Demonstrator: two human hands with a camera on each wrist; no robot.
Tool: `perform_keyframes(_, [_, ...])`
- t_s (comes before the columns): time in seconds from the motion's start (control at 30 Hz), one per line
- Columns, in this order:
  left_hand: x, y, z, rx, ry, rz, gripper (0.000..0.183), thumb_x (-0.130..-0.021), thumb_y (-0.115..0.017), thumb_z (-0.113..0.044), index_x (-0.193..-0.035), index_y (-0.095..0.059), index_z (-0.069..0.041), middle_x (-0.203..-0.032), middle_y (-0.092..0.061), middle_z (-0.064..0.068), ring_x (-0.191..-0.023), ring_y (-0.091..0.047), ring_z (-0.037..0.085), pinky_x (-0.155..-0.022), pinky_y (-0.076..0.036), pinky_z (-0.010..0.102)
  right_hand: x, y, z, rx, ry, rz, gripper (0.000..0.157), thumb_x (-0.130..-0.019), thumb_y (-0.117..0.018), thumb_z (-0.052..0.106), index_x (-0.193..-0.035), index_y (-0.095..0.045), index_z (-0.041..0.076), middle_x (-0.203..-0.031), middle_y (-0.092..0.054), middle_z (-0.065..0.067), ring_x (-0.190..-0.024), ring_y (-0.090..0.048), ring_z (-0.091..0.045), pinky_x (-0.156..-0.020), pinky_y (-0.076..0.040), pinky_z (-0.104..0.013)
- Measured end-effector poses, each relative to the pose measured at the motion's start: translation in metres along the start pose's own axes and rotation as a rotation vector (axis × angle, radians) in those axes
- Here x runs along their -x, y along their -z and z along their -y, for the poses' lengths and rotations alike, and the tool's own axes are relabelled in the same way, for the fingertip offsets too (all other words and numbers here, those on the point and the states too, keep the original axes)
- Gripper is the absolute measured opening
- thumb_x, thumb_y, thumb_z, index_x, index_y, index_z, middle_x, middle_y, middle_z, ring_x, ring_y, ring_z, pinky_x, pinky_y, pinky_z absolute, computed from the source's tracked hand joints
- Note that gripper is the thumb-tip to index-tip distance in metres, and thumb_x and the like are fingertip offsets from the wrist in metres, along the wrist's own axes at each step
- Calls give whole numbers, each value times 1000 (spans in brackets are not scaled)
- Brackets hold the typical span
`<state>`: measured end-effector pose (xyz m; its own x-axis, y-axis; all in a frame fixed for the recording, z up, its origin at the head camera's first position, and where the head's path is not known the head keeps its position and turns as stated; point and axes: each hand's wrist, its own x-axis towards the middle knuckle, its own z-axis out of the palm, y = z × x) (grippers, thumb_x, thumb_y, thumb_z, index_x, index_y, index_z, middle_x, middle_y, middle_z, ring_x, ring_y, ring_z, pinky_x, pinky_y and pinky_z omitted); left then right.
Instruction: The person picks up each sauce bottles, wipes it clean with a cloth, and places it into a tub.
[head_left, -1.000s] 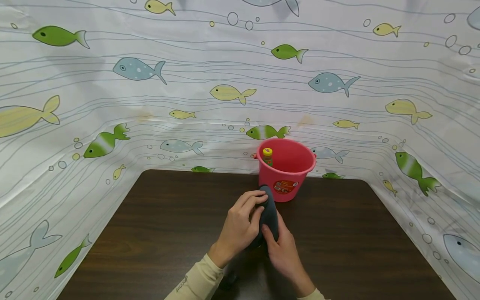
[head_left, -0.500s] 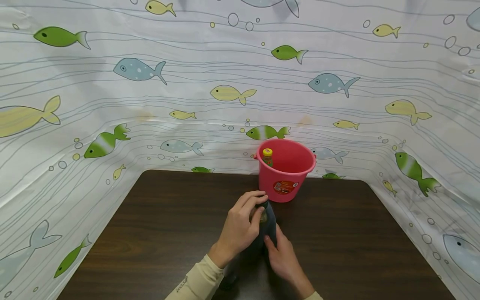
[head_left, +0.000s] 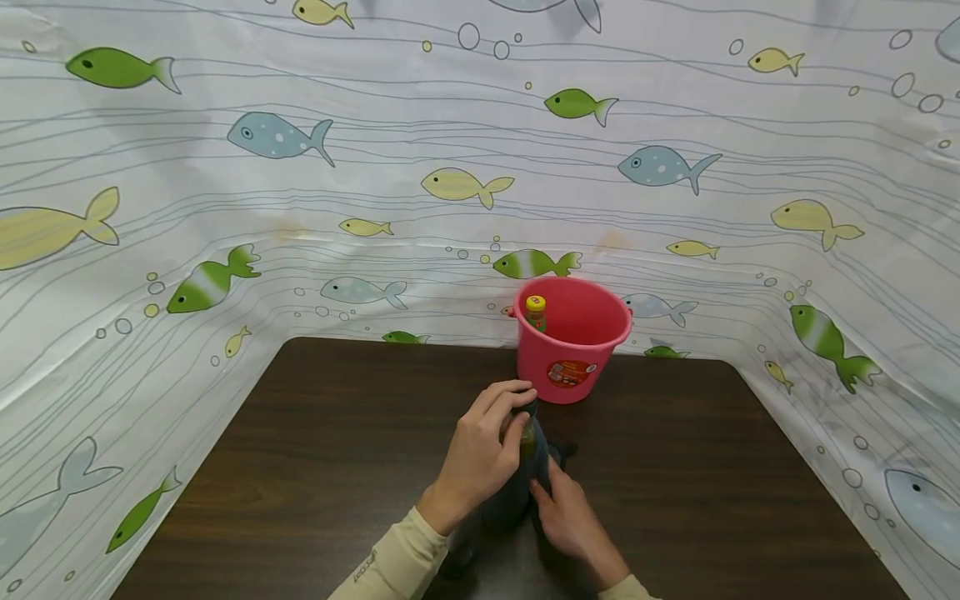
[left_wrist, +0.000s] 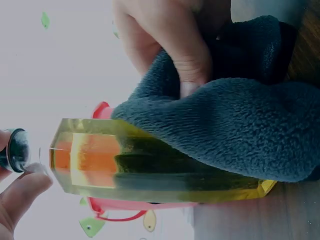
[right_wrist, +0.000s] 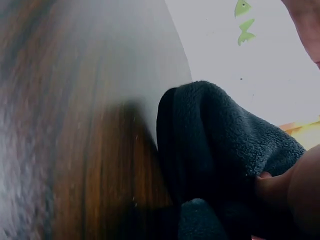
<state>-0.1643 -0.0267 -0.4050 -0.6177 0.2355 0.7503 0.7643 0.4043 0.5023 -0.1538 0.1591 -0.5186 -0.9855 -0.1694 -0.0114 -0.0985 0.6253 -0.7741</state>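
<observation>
The bottle (left_wrist: 140,170) is clear, with yellow stuff inside and a dark cap (left_wrist: 19,150) on top. It is upright over the brown table (head_left: 337,433), in front of the bucket. An orange patch shows in it, but I cannot tell if that is a label or something seen through it, and I see no words there.

The left hand (head_left: 480,454) has its fingers bent and pinches the top of the bottle, with the thumb just under the cap. The right hand (head_left: 570,512) grips a fuzzy, dark blue-gray cloth (left_wrist: 225,130), its thumb bent and pressing on it. The cloth lies along the side of the bottle and hides a lot of it.

The left sleeve (head_left: 393,558) has some small dark letters, too blurry for me to read for sure.

Behind the hands is the pink bucket (head_left: 534,358). A round red sticker (head_left: 567,373) on its front has tiny writing that I cannot read. Inside, by the left wall, is a jar (head_left: 536,315) with a yellow lid and some green on it. Its words are too small too.

All around the back and sides hangs a white sheet (head_left: 375,158) with green, blue and yellow fish.
</observation>
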Motion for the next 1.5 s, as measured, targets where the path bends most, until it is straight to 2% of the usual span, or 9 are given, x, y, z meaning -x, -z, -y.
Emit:
perform_keyframes(0.13, [0,-1,1,-4,-3,-2,26,-100,-70,-2,-126,-73,-3,-135,-70,11,-125,-68,24,-100,-62,36,-17,-10,-42,26,-28,43,48,-110,-56,37,-154,-49,19,-153,-61,-15,-141,-58,-38,-110,-50,-65])
perform_keyframes(0.23, [0,-2,1,-3,1,0,27,-99,-70,-2,-126,-73,-3,-135,-70,11,-125,-68,23,-100,-62,36,-13,-4,-31,38,-37,52,50,-110,-56,33,-156,-49,14,-152,-60,-19,-141,-57,-42,-111,-48,-67])
perform_keyframes(0.37, [0,-1,0,0,8,7,27,-100,-70,-3,-127,-73,-3,-135,-69,11,-125,-68,23,-98,-62,34,2,9,5,27,-17,52,52,-110,-55,30,-156,-48,5,-150,-60,-26,-139,-56,-49,-109,-47,-70])
perform_keyframes(0.6, [1,1,0,-16,-2,-4,28,-99,-70,-2,-127,-73,-2,-136,-69,12,-123,-69,24,-87,-63,28,17,22,49,-288,-25,41,54,-111,-52,17,-161,-42,0,-163,-49,-21,-154,-40,-44,-122,-33,-70])
perform_keyframes(0.9, [1,1,-1,-13,18,5,28,-99,-71,-2,-127,-73,-3,-136,-69,10,-121,-69,22,-84,-63,25,21,34,76,-651,-102,35,61,-115,-44,28,-168,-26,4,-175,-28,-16,-164,-19,-38,-131,-18,-66])
perform_keyframes(1.1, [1,0,0,-4,10,1,28,-99,-71,-2,-126,-73,-3,-135,-69,10,-119,-69,23,-83,-63,26,25,44,93,-699,-90,-11,57,-114,-44,31,-166,-34,8,-172,-36,-13,-161,-29,-34,-129,-28,-61])
perform_keyframes(1.23, [1,0,-1,-13,8,5,27,-99,-70,-2,-126,-73,-3,-135,-69,10,-122,-69,23,-93,-64,31,27,52,101,-728,-75,-42,55,-114,-44,29,-166,-35,12,-173,-35,-10,-161,-29,-30,-130,-30,-56])
perform_keyframes(1.33, [1,0,-1,-22,1,2,27,-99,-70,-2,-126,-73,-2,-135,-69,11,-124,-69,24,-99,-62,35,27,57,105,-758,-63,-61,53,-115,-44,27,-166,-36,13,-173,-35,-8,-160,-30,-27,-126,-39,-43])
perform_keyframes(1.5, [1,1,-1,-29,-16,-10,28,-98,-71,-1,-126,-73,-2,-134,-70,11,-123,-69,25,-102,-61,37,28,66,110,-785,-60,-107,50,-114,-46,27,-162,-42,12,-166,-43,-11,-150,-44,-23,-104,-55,-22])
